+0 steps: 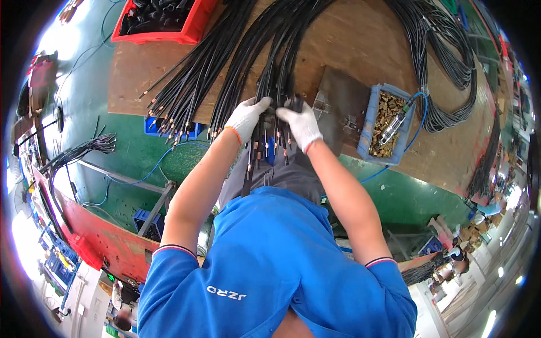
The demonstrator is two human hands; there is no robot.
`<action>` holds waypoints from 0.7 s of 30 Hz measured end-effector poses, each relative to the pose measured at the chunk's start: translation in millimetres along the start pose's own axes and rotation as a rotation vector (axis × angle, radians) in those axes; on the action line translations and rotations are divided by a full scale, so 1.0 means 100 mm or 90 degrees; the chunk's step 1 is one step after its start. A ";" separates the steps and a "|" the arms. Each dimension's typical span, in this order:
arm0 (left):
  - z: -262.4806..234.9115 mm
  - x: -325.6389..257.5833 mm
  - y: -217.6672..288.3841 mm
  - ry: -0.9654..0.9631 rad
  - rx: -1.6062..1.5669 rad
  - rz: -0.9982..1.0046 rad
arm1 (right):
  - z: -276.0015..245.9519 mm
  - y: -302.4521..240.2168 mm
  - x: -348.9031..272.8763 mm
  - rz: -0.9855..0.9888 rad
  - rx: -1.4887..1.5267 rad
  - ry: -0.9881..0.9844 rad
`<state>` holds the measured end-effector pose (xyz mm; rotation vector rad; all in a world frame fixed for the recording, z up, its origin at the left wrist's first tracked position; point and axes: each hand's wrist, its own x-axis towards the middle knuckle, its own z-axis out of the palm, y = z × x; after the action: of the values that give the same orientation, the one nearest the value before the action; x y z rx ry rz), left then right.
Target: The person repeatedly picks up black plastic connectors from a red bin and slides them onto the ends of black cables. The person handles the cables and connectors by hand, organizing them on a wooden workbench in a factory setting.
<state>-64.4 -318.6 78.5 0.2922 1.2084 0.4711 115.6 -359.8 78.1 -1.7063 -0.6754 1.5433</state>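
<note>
In white gloves, both of my hands work at the near edge of the wooden table. My left hand point(246, 118) is closed at the side of a bunch of black cables point(276, 62), its fingertips on them. My right hand point(302, 125) is slightly blurred; its fingers are closed around a small black part point(294, 103) beside the same cables. Several cable ends with bare copper tips point(285, 155) hang below my hands over the table edge. To the left, another bundle of black cables point(197, 84) fans out with copper-coloured ends.
A red bin point(183, 36) of black parts stands at the far left. On the right, a blue tray point(367, 127) holds small brass-coloured pieces and a metal air tool point(394, 127) with a blue hose. Beside it lies a dark metal plate point(338, 101). Coiled cables point(445, 50) lie farther right.
</note>
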 end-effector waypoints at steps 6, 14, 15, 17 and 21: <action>-0.17 -0.05 0.14 -0.044 0.010 -0.009 | 0.01 -0.30 0.73 0.023 0.009 0.051; -0.13 -0.09 0.19 -0.083 -0.032 -0.001 | -0.32 -0.40 0.21 -0.057 -0.127 -0.066; -0.11 -0.09 0.19 -0.084 -0.055 -0.012 | -0.34 -0.38 0.11 -0.072 -0.174 -0.069; -0.08 -0.09 0.19 -0.088 -0.100 -0.033 | -0.43 -0.31 -0.05 -0.037 -0.175 -0.095; -0.02 -0.15 0.22 -0.109 -0.102 -0.066 | -0.50 -0.14 -0.42 0.059 -0.041 -0.214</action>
<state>-74.5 -307.1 99.8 0.1296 1.0073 0.4406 160.5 -392.8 116.0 -1.5570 -0.8319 1.9167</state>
